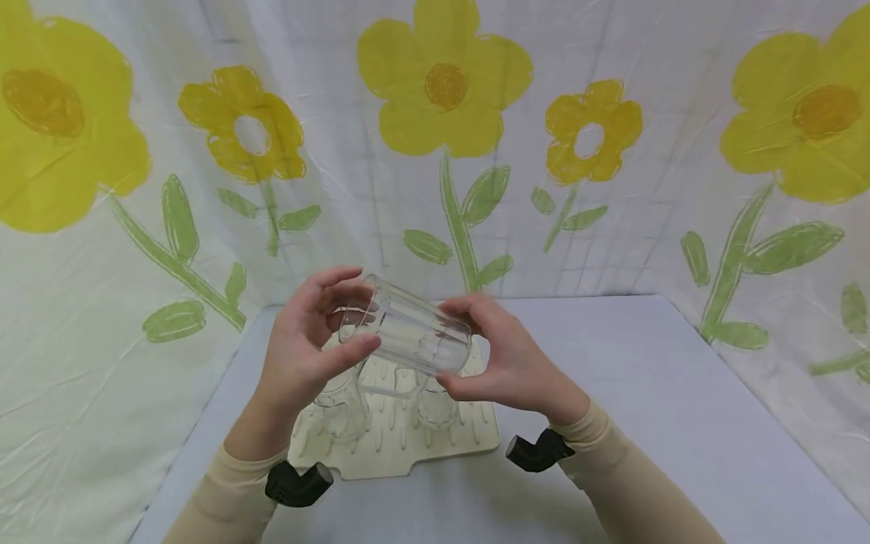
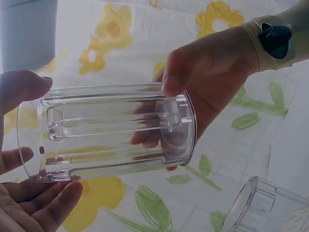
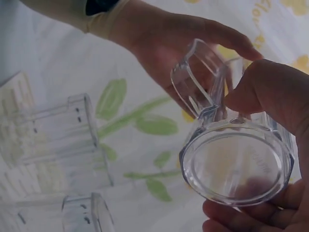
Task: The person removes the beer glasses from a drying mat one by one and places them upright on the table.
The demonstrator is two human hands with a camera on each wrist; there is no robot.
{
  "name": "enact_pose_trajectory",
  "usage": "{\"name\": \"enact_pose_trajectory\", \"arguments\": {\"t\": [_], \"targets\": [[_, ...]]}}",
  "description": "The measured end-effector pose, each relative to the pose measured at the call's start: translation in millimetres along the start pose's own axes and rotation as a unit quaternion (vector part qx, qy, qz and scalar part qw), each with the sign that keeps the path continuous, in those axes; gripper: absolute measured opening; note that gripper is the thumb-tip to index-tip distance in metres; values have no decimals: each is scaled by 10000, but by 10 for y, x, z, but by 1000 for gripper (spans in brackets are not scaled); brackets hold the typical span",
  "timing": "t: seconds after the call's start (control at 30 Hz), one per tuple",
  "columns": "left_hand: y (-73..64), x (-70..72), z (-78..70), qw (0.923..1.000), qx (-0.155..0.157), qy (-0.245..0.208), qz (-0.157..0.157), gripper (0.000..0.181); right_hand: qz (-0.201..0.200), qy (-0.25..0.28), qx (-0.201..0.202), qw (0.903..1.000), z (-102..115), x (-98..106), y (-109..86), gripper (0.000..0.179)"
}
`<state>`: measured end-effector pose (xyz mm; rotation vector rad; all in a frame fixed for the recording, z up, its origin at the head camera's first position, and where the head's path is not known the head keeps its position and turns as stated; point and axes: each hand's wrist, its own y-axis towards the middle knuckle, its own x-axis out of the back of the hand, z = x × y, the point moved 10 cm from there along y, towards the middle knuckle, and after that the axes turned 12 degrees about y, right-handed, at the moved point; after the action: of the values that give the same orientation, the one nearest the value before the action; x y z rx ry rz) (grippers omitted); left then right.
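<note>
A clear ribbed mug (image 1: 420,329) is held in the air between both hands, lying nearly on its side and tilted. Its rim points left and its base right. My right hand (image 1: 513,359) grips it near the base, thumb on one side and fingers on the other. At the rim end, my left hand (image 1: 306,351) holds it between thumb and fingers. The right wrist view shows the mug's looped handle (image 3: 186,89) and its round base (image 3: 236,166). Below it, a clear cup (image 1: 343,415) and another clear cup (image 1: 436,408) stand on a cream drying rack (image 1: 377,462).
The drying rack has rows of upright prongs and lies on a pale table (image 1: 612,378). A white curtain (image 1: 340,189) with painted yellow flowers hangs behind and at both sides. Each wrist carries a black camera mount, such as the right mount (image 1: 540,451).
</note>
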<state>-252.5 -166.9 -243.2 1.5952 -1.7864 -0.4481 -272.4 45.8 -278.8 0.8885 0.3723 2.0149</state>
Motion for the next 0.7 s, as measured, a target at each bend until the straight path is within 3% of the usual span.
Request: {"name": "enact_pose_trajectory", "arguments": {"t": [0.27, 0.7], "targets": [[-9, -65, -113, 9992, -388, 84, -1, 79, 295, -327, -432, 9981, -110, -215, -4, 71], [-21, -138, -145, 9974, -523, 493, 66, 85, 545, -336, -779, 9949, -205, -357, -25, 82]]}}
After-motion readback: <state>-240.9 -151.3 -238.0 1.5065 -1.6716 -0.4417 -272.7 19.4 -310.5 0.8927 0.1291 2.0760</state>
